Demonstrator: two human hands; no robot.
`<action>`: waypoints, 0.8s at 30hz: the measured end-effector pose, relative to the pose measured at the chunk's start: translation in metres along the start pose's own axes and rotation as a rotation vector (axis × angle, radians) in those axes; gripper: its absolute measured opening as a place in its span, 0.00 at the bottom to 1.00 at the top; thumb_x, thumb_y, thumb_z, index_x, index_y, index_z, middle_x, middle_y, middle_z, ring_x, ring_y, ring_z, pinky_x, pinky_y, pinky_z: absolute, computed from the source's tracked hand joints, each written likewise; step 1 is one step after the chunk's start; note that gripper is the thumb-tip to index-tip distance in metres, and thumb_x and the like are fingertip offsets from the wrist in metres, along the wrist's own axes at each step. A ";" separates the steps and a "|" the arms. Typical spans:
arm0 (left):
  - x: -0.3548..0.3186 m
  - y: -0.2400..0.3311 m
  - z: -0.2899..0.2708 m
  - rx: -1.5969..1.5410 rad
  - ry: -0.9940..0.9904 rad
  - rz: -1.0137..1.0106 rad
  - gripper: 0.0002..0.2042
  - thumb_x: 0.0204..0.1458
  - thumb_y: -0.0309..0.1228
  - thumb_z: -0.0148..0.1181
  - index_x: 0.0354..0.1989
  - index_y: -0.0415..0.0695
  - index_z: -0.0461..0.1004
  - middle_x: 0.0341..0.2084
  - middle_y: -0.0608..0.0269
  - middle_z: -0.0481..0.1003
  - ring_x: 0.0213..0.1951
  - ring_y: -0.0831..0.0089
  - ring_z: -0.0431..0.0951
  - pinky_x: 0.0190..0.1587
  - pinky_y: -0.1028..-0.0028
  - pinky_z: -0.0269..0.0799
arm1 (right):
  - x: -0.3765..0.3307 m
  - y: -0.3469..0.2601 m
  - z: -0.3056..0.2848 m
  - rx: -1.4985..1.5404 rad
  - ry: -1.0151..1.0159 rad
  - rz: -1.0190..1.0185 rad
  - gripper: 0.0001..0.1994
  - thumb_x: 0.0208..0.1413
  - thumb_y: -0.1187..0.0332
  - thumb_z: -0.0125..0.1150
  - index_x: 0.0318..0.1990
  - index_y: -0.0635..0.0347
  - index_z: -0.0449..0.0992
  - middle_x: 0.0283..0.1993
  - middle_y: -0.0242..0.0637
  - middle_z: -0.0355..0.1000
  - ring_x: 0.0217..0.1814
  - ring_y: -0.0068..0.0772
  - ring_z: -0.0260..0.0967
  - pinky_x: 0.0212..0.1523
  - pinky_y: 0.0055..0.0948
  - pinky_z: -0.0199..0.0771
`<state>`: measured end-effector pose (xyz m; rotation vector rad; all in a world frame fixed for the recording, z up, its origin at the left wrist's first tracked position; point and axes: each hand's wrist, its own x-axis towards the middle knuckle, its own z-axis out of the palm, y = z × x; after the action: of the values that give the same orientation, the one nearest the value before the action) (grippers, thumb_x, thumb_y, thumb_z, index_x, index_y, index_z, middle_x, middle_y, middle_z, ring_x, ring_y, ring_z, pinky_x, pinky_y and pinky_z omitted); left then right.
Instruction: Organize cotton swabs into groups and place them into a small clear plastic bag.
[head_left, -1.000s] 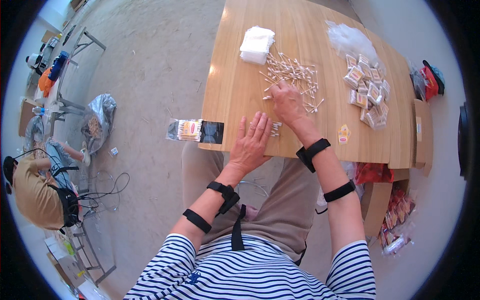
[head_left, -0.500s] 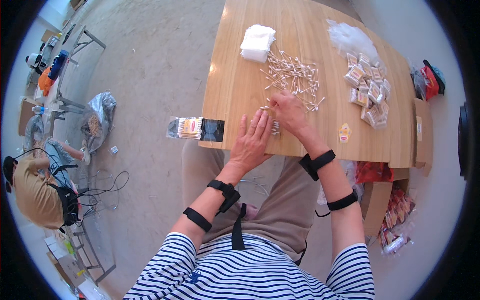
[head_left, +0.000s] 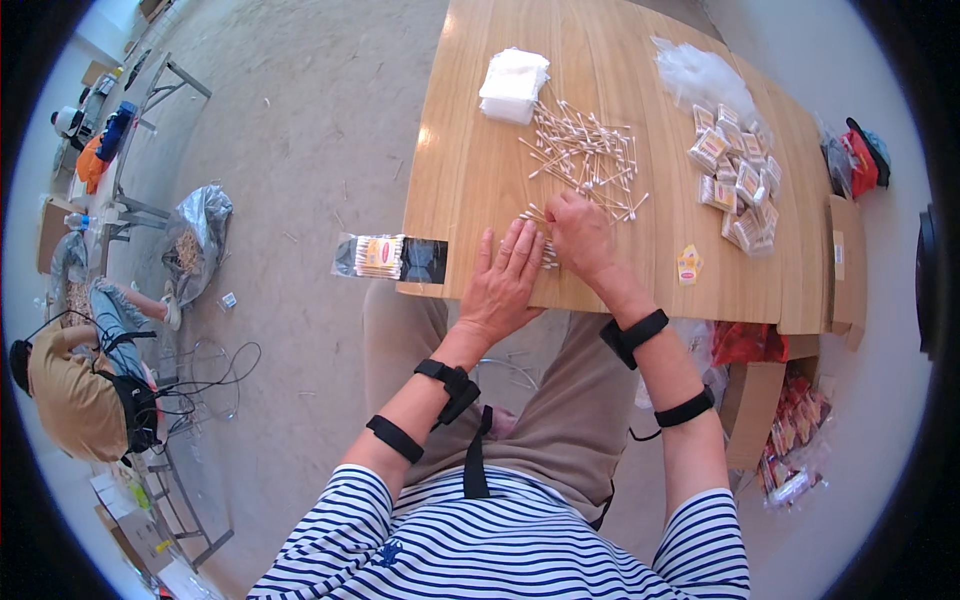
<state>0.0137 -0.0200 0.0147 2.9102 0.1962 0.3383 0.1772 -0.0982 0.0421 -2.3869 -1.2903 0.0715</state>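
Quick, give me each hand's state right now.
Left hand: open, flat on the light wooden table.
Right hand: curled over a small bunch of wooden-stick cotton swabs; grip cannot be told.

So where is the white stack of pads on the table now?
In the head view, the white stack of pads lies at the far left part of the wooden table, just beyond the scattered cotton swabs.

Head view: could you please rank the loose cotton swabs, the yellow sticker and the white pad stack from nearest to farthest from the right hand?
From the right hand:
1. Loose cotton swabs, just beyond it.
2. Yellow sticker, to its right.
3. White pad stack, far end, to its left.
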 end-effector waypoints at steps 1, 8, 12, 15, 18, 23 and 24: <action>0.000 0.000 0.000 -0.003 0.000 -0.004 0.52 0.38 0.55 0.70 0.71 0.38 0.56 0.71 0.53 0.55 0.74 0.58 0.50 0.74 0.47 0.42 | 0.000 -0.002 -0.001 -0.011 0.004 -0.021 0.02 0.52 0.72 0.60 0.30 0.59 0.76 0.35 0.47 0.74 0.40 0.52 0.75 0.40 0.47 0.75; 0.001 0.001 -0.004 -0.011 -0.016 -0.007 0.54 0.38 0.55 0.70 0.72 0.39 0.53 0.73 0.56 0.53 0.75 0.60 0.49 0.74 0.48 0.42 | -0.004 -0.003 0.001 0.014 0.018 -0.021 0.03 0.52 0.69 0.62 0.31 0.56 0.79 0.32 0.45 0.73 0.38 0.50 0.75 0.39 0.47 0.75; 0.001 0.001 -0.003 -0.017 -0.007 -0.010 0.53 0.38 0.55 0.71 0.71 0.39 0.55 0.73 0.55 0.53 0.74 0.59 0.50 0.74 0.47 0.42 | 0.001 0.009 -0.010 -0.075 0.068 -0.001 0.04 0.52 0.68 0.61 0.32 0.55 0.80 0.32 0.45 0.73 0.37 0.49 0.75 0.38 0.47 0.75; 0.000 0.001 -0.001 -0.029 0.005 -0.012 0.52 0.38 0.54 0.71 0.70 0.39 0.56 0.72 0.54 0.54 0.74 0.59 0.50 0.73 0.47 0.42 | 0.005 0.014 -0.015 -0.233 0.133 -0.004 0.04 0.53 0.69 0.61 0.32 0.55 0.80 0.34 0.44 0.74 0.37 0.48 0.75 0.39 0.47 0.75; 0.000 0.000 -0.001 -0.036 0.004 -0.013 0.51 0.37 0.54 0.72 0.69 0.39 0.57 0.72 0.54 0.54 0.74 0.59 0.50 0.73 0.47 0.42 | -0.003 0.007 -0.013 -0.216 0.211 -0.001 0.03 0.51 0.71 0.61 0.31 0.56 0.80 0.36 0.45 0.73 0.37 0.50 0.75 0.40 0.48 0.74; 0.001 0.001 -0.001 -0.028 -0.003 -0.005 0.51 0.37 0.54 0.72 0.70 0.39 0.57 0.72 0.54 0.54 0.75 0.59 0.50 0.73 0.46 0.41 | -0.018 0.003 -0.004 -0.044 0.080 0.005 0.03 0.47 0.75 0.60 0.31 0.59 0.76 0.36 0.47 0.73 0.38 0.53 0.75 0.40 0.48 0.75; 0.001 0.001 0.000 -0.022 0.004 -0.003 0.51 0.38 0.54 0.71 0.70 0.39 0.57 0.72 0.54 0.54 0.75 0.60 0.50 0.73 0.46 0.41 | -0.018 0.006 -0.002 -0.044 0.081 0.006 0.03 0.47 0.75 0.60 0.31 0.59 0.76 0.36 0.47 0.73 0.38 0.53 0.75 0.40 0.48 0.75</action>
<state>0.0146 -0.0206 0.0146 2.8872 0.1968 0.3433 0.1722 -0.1160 0.0385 -2.4050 -1.2599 -0.0518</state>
